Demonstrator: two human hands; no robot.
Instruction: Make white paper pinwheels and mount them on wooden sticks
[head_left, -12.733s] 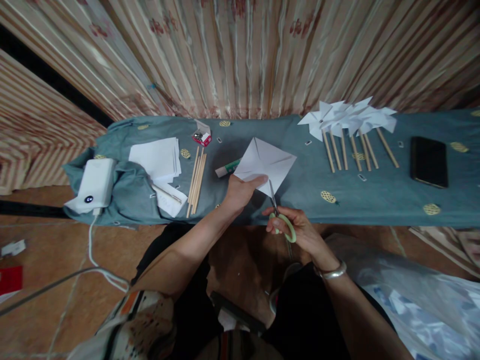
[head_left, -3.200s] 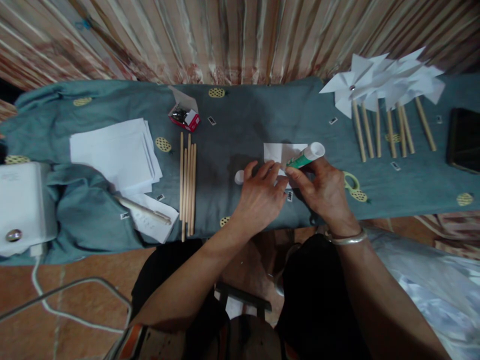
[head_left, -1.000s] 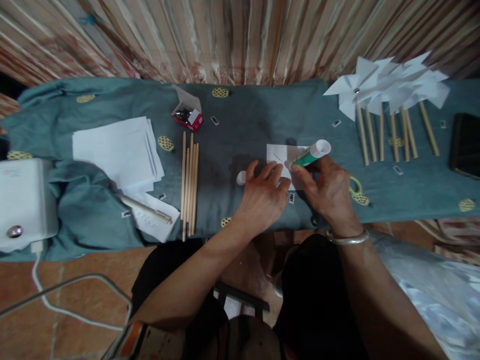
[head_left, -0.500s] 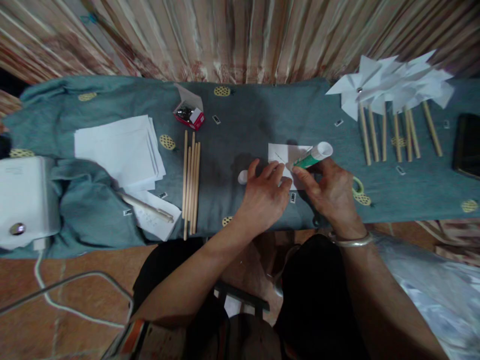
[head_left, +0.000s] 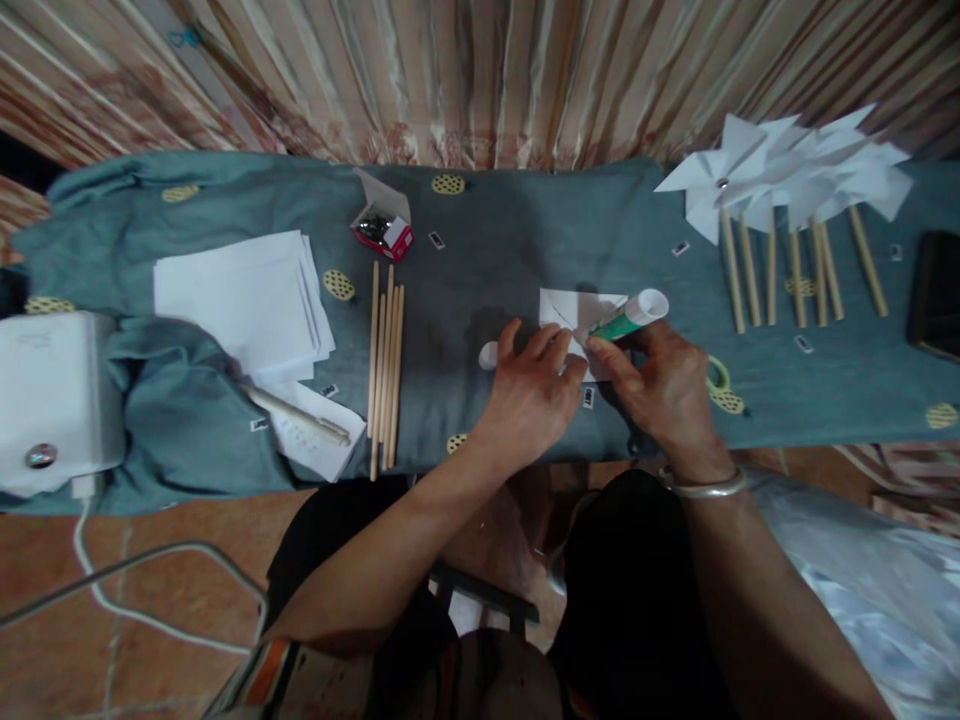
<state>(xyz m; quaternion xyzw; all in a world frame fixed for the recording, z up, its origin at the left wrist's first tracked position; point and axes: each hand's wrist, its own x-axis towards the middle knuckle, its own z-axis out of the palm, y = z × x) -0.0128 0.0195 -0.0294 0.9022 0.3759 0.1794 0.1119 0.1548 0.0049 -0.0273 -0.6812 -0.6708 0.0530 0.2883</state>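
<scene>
Glue stick [head_left: 626, 318], green, uncapped: right hand [head_left: 667, 390] is gripping it, fingers closed round the barrel, tip down on the paper square [head_left: 570, 305]. Left hand [head_left: 529, 395] is lying flat, fingers spread and holding nothing, pinning that square's near-left part. Cap [head_left: 488, 355] is sitting just left of the square. Well right of it, finished pinwheels [head_left: 787, 175] are lying in a row. Well left, bare sticks [head_left: 384, 360] and blank sheets [head_left: 240, 300] are waiting, so I judge about half the batch is remaining.
</scene>
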